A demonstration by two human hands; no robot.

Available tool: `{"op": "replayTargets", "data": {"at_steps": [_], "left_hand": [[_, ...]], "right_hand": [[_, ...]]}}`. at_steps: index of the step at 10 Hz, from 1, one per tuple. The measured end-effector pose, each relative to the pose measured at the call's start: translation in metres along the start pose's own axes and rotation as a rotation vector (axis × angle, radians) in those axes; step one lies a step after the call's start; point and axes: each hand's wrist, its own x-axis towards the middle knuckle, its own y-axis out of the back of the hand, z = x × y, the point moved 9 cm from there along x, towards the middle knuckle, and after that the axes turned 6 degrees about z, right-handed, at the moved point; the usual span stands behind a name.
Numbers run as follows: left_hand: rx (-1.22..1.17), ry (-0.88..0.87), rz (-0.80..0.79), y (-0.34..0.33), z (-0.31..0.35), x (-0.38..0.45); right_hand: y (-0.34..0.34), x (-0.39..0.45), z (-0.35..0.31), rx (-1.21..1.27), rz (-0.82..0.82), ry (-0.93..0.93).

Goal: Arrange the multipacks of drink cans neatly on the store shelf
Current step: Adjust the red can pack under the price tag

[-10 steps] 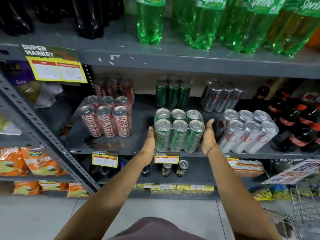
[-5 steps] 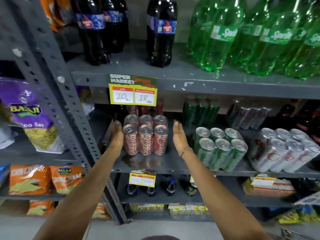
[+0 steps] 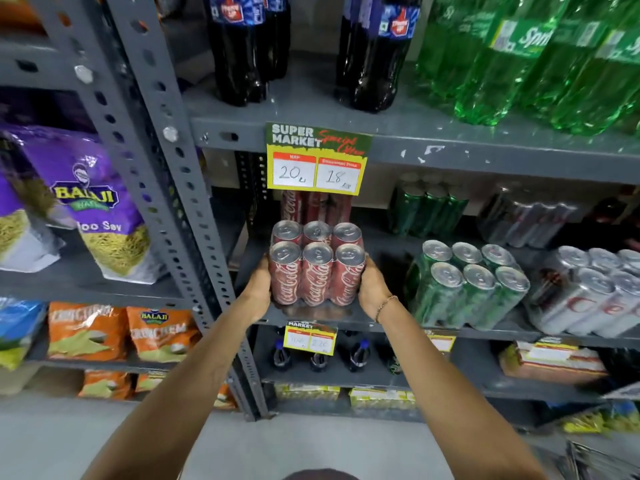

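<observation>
A shrink-wrapped multipack of red cola cans (image 3: 317,270) stands at the front left of the grey shelf (image 3: 346,318). My left hand (image 3: 258,285) presses its left side and my right hand (image 3: 374,289) presses its right side, so both grip it. To its right stand a green can multipack (image 3: 464,285) and a silver can multipack (image 3: 595,292), each tilted in this wide view. Behind them sit another red pack (image 3: 313,206), a green pack (image 3: 427,206) and a silver pack (image 3: 526,220).
A yellow price tag (image 3: 317,161) hangs from the shelf above, over the rear red pack. Dark cola bottles (image 3: 242,50) and green bottles (image 3: 519,60) stand on that upper shelf. A perforated steel upright (image 3: 173,188) borders the left; snack bags (image 3: 93,202) hang beyond it.
My hands left the green multipack, moved left to the red cola multipack, and have now closed against its two sides. The view shifted left and nearer.
</observation>
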Motion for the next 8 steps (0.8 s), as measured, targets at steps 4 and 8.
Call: {"op": "replayTargets", "data": {"at_steps": [4,8], "left_hand": [[-0.009,0.026,0.012,0.012,-0.009,-0.025],[-0.022,0.041,0.072,0.009,-0.004,-0.053]], "right_hand": [[0.009,-0.021,0.022,0.026,0.036,-0.028],[0.004,-0.065,0.006,-0.019,-0.008,0.014]]}}
